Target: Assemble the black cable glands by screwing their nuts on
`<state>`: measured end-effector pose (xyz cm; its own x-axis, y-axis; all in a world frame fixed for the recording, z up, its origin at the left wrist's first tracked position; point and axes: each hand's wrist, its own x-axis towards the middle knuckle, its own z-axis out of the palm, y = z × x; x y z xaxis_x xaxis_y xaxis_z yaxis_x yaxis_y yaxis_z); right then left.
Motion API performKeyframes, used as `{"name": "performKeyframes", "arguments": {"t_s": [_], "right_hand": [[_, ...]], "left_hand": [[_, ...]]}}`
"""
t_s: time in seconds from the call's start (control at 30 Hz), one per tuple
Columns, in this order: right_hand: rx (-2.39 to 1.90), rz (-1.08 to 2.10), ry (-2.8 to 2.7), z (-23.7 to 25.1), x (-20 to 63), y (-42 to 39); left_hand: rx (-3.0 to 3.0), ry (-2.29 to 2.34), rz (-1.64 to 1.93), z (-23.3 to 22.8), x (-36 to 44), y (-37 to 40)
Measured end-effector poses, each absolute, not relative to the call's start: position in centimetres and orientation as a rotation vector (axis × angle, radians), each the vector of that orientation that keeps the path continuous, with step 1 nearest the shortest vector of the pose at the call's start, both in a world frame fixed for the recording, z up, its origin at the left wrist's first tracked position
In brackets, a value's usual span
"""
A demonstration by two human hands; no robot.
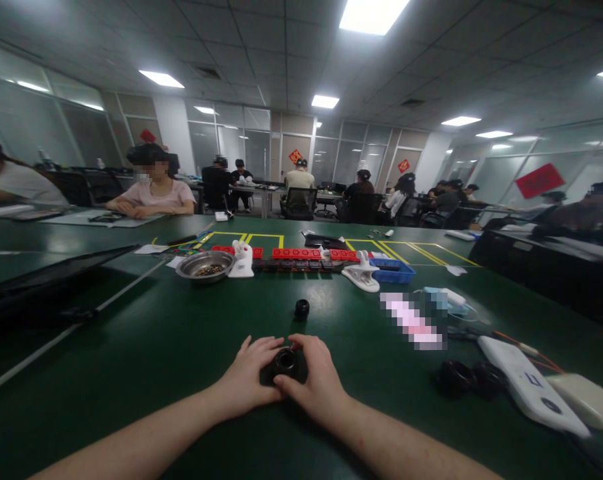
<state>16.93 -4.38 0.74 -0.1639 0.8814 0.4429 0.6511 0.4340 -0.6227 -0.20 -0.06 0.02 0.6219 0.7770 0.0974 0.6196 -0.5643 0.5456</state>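
Both hands close on one black ring-shaped part [284, 363] at the near centre of the green bench [171, 347]: the left hand [248, 377] cups it from 9 o'clock and the right hand [315, 380] pinches it from 3 o'clock. One second small black part [302, 309] lies apart at 12 o'clock. Further at 11 o'clock stands one metal bowl [204, 266]; one blue tray [394, 270] sits at 1 o'clock.
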Motion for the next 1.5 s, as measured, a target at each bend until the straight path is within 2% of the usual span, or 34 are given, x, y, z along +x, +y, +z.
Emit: {"name": "performKeyframes", "arguments": {"t_s": [0.33, 0.6, 0.77, 0.97, 1.5], "right_hand": [[-1.131, 0.488, -2.078, 1.3, 17.6, -4.6], [-1.231, 0.415, -1.990, 1.0, 16.9, -4.8], [-1.152, 0.405, -2.088, 1.2, 17.1, -4.8], [-1.295, 0.387, -1.985, 0.9, 16.8, -4.6], [-1.192, 0.394, -2.108, 0.9, 17.0, -4.5]], "left_hand": [[2.355, 1.165, 0.455, 0.2, -0.1, 0.1], [2.392, 1.188, 0.517, 0.7, 0.4, -0.6], [2.386, 1.208, 0.549, 0.4, 0.3, -0.5], [2.390, 1.221, 0.551, 0.4, 0.4, -0.6], [2.383, 1.217, 0.564, 0.3, 0.3, -0.6]]}}
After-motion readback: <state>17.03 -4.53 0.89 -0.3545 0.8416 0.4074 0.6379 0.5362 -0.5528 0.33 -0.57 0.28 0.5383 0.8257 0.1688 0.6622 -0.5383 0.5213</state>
